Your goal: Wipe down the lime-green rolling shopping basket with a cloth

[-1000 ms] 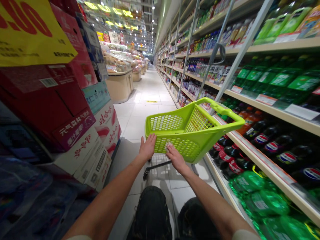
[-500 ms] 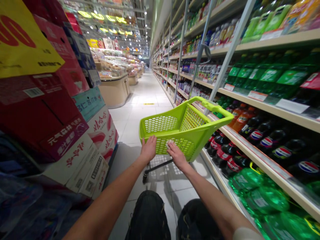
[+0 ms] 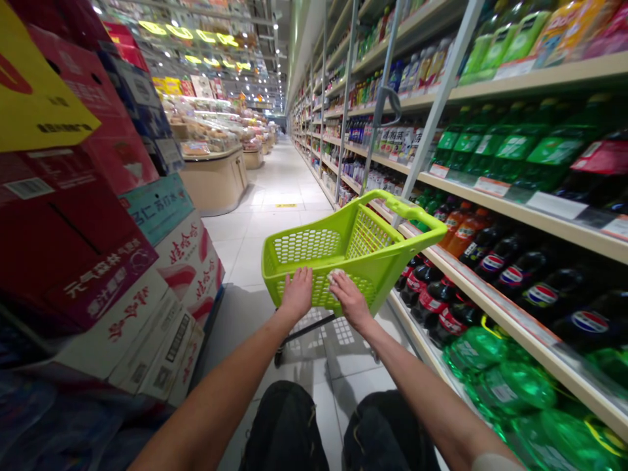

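A lime-green shopping cart (image 3: 398,260) with a perforated basket stands side-on in front of my knees, its handle toward the shelves. The basket looks bare inside. My left hand (image 3: 297,294) lies against the near side of the basket, fingers stretched out and holding nothing. Just to the right, my right hand (image 3: 351,302) has a small crumpled white wipe or tissue (image 3: 334,281) under its bent fingers, against the same perforated side. Whether that piece is cloth or paper, I cannot tell.
Drink shelves (image 3: 495,186) line the right, with green bottles (image 3: 513,147) and cola bottles (image 3: 542,294). Stacked cartons (image 3: 73,229) rise close on the left. A tiled aisle (image 3: 275,196) runs ahead past a rounded display counter (image 3: 210,180).
Both hands have slid rightward along the basket's near side, away from its front corner. The cart and surroundings sit slightly further left in view.
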A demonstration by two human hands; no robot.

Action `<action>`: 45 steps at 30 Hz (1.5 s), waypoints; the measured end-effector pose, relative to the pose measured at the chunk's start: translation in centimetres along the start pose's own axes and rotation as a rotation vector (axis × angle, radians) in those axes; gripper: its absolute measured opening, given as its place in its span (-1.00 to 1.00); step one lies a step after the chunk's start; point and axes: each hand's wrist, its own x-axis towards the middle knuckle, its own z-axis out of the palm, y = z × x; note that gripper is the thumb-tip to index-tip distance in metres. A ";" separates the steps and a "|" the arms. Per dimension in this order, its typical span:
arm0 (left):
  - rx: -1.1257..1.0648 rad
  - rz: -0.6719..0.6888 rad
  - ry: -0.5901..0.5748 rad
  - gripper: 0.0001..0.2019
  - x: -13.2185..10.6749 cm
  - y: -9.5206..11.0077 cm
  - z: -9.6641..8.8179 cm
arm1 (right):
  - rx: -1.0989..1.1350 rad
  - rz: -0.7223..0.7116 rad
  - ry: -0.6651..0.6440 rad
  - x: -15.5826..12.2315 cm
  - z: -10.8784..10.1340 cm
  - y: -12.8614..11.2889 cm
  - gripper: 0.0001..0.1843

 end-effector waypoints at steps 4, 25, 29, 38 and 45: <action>0.032 -0.069 0.008 -0.42 0.0 0.9 0.0 | -0.007 0.047 0.024 0.9 -0.2 0.5 -0.70; 0.077 0.013 -0.023 -0.39 -0.1 2.7 -0.7 | -0.087 0.055 0.046 -3.6 -3.9 2.3 -0.69; 0.063 0.038 0.006 -0.38 0.1 4.5 -1.1 | -0.126 0.116 0.120 -2.0 -6.0 3.4 -0.66; 0.072 0.112 0.027 -0.39 -0.7 4.9 0.0 | -0.146 0.098 0.065 -5.9 -6.8 3.3 -0.66; 0.056 0.040 -0.056 -0.29 0.8 7.1 -2.0 | -0.258 0.152 0.150 -1.8 -7.8 5.1 -0.65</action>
